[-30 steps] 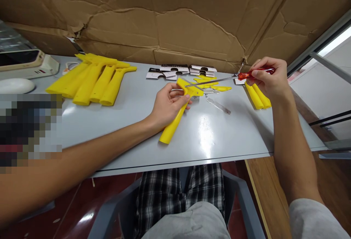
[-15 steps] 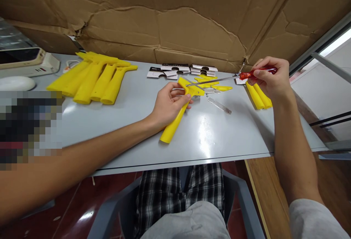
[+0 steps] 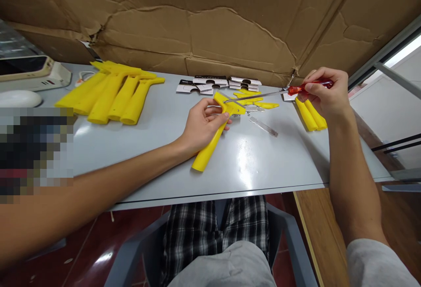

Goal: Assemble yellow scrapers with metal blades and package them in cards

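Observation:
My left hand (image 3: 205,124) is wrapped round a yellow plastic scraper handle (image 3: 207,153), tilted over the table with its wide head up. In my right hand (image 3: 325,91) is a screwdriver (image 3: 297,90) with a red translucent grip and a long metal shaft. The shaft points left, and its tip meets a small screw spot on the scraper's head. Just past the head lie small screws (image 3: 248,114), a metal blade strip (image 3: 263,127) and flat yellow pieces (image 3: 266,105).
Several finished-looking yellow handles (image 3: 115,96) lie at the left, and two yellow handles (image 3: 309,116) at the right. Small black-and-white card packs (image 3: 210,83) lie along the back by a cardboard wall (image 3: 184,32). A white mouse (image 3: 20,99) sits far left.
Almost nothing differs. My right hand and the screwdriver grip have shifted very slightly right; the tip stays at the same spot on the scraper head.

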A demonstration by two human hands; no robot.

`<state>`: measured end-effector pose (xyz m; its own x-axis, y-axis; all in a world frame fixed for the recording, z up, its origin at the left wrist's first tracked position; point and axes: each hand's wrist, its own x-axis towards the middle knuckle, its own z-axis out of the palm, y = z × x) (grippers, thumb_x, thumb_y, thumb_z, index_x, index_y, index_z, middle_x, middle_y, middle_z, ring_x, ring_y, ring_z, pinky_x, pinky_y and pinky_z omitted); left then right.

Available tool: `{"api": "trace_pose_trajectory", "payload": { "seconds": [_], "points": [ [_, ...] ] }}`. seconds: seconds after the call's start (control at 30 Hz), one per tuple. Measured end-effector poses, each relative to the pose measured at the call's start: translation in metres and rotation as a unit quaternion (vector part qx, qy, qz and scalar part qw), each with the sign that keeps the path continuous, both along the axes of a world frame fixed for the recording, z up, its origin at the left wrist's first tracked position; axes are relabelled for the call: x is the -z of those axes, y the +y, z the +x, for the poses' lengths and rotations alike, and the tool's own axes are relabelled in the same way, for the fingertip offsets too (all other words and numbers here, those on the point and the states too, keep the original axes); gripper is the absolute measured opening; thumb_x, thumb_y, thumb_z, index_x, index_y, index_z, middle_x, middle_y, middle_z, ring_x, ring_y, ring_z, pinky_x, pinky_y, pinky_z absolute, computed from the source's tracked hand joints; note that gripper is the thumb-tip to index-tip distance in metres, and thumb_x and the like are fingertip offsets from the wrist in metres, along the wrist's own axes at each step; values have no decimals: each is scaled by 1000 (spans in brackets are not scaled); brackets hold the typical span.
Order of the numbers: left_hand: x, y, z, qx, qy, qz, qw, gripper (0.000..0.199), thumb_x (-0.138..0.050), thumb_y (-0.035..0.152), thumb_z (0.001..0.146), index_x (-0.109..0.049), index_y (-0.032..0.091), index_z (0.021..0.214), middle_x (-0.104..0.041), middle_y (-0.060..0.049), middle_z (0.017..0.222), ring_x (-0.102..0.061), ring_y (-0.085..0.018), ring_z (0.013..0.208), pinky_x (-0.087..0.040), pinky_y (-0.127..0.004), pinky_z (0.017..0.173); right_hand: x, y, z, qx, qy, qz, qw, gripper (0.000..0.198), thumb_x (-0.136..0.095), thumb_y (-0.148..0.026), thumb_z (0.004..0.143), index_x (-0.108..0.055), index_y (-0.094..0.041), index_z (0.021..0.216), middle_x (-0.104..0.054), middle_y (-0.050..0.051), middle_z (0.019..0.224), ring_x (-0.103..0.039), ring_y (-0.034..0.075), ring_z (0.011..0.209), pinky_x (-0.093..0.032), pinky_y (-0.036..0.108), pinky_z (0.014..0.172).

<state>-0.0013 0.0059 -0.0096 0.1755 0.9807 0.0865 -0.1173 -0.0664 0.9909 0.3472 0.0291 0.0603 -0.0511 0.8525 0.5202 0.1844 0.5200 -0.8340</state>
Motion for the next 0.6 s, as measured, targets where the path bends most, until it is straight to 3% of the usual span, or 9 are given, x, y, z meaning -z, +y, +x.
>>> {"api": "trace_pose_trajectory", "payload": {
  "seconds": [0.13, 0.27, 0.43, 0.5, 0.57, 0.6],
  "points": [
    [0, 0, 0, -5, -1, -2, 1000, 31, -85, 16, 88, -62, 20, 108, -80, -6, 104, -84, -21, 82, -73, -35, 71, 0, 0, 0, 1, -9, 11, 1000, 35, -105, -44, 70, -78, -25, 79, -67, 1, 71, -65, 14, 55, -49, 34, 50],
    [0, 0, -1, -10, -1, -9, 1000, 30, -88, 18, 87, -65, 19, 107, -80, -7, 107, -83, -20, 79, -73, -35, 71, -13, -18, -12, 64, -111, 61, 990, 21, -97, -33, 79, -77, -26, 79, -69, 2, 75, -66, 16, 63, -48, 36, 55],
    [2, 2, -1, -14, -2, -20, 1000, 27, -89, 17, 88, -68, 17, 106, -78, -10, 110, -82, -20, 79, -73, -34, 72, -56, -66, -45, 124, -272, 145, 943, 10, -83, -20, 85, -75, -26, 85, -73, 5, 84, -64, 18, 75, -47, 38, 58],
    [4, 2, -1, -17, -6, -18, 1000, 28, -90, 18, 88, -68, 17, 106, -78, -9, 110, -82, -20, 79, -74, -35, 71, -76, -81, -57, 137, -363, 144, 910, 7, -82, -23, 89, -75, -26, 90, -71, 4, 83, -61, 16, 72, -42, 38, 55],
    [5, 2, -1, -18, -6, -14, 1000, 30, -91, 20, 87, -68, 18, 105, -78, -9, 110, -82, -21, 80, -74, -36, 72, -96, -90, -67, 147, -424, 130, 884, 10, -81, -33, 93, -74, -27, 94, -71, 4, 86, -64, 16, 74, -46, 35, 54],
    [5, 2, -1, -18, -7, -13, 1000, 30, -92, 21, 86, -68, 19, 105, -78, -9, 109, -82, -21, 80, -74, -36, 72, -104, -93, -70, 139, -429, 108, 886, 16, -84, -35, 92, -71, -27, 95, -73, 3, 91, -68, 17, 80, -51, 32, 55]
  ]
}}
